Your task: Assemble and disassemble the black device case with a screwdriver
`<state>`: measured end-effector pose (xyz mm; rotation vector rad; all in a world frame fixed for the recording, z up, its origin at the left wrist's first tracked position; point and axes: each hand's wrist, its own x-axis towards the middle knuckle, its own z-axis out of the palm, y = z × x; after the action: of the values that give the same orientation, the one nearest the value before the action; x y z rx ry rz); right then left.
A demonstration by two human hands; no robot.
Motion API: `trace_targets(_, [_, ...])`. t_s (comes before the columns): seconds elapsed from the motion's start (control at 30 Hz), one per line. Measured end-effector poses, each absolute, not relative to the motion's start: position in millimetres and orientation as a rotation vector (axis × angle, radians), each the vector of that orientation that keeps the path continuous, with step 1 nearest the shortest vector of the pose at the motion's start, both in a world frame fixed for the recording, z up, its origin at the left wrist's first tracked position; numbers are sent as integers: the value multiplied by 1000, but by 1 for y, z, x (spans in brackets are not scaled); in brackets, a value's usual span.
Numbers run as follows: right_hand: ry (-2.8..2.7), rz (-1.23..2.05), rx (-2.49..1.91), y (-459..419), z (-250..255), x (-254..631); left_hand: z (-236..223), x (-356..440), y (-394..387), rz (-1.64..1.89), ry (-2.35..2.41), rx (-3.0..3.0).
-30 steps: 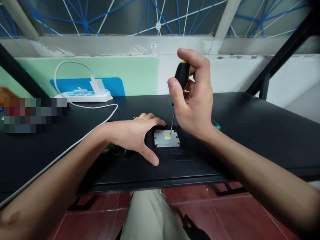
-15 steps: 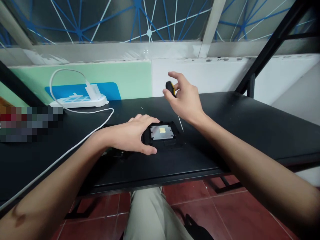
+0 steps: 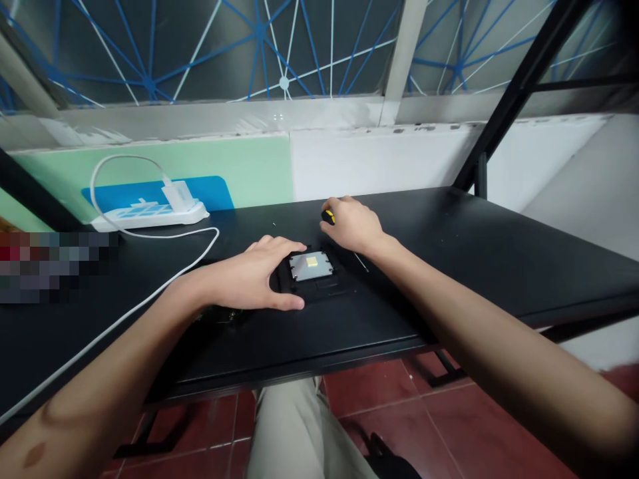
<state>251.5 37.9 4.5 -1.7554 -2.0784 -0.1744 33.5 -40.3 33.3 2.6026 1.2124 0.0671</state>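
Observation:
A silver metal plate [image 3: 298, 271] with a small pale yellow square pad [image 3: 312, 261] on it sits in a dark frame [image 3: 283, 275] on the black table. My left hand [image 3: 252, 274] rests at the frame's left side, thumb and fingers spread apart around it; whether it presses on the frame is hard to see. My right hand [image 3: 353, 226] is closed around the black-and-yellow handle of a screwdriver [image 3: 327, 217], low over the table to the right of the plate. Its thin shaft [image 3: 361, 263] shows below the hand, slanting down and right.
A white power strip [image 3: 150, 214] with a plugged-in charger [image 3: 178, 195] stands at the back left. From it a white cable [image 3: 150, 295] runs across the table past my left arm. A tiny light piece [image 3: 274, 224] lies behind the frame. Green and white panels rise behind.
My right hand has come down toward the table with the screwdriver, its raised fingers now curled round the handle. My left hand keeps its place by the frame. The view has shifted slightly.

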Motion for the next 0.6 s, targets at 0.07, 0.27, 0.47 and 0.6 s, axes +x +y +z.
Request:
trace_targets(0.07, [-2090, -174, -1767, 39, 3, 252, 34, 34, -41, 69, 1208, 2599])
trace_targets(0.27, [-2124, -153, -1798, 37, 5, 250, 35, 36, -46, 55, 1197, 2602])
trace_targets(0.47, [-2109, -144, -1814, 34, 7, 248, 33, 43, -57, 43, 1229, 2632])
trace_targets(0.6, [-2008, -216, -1786, 34, 8, 247, 29, 47, -58, 70, 1202, 2641])
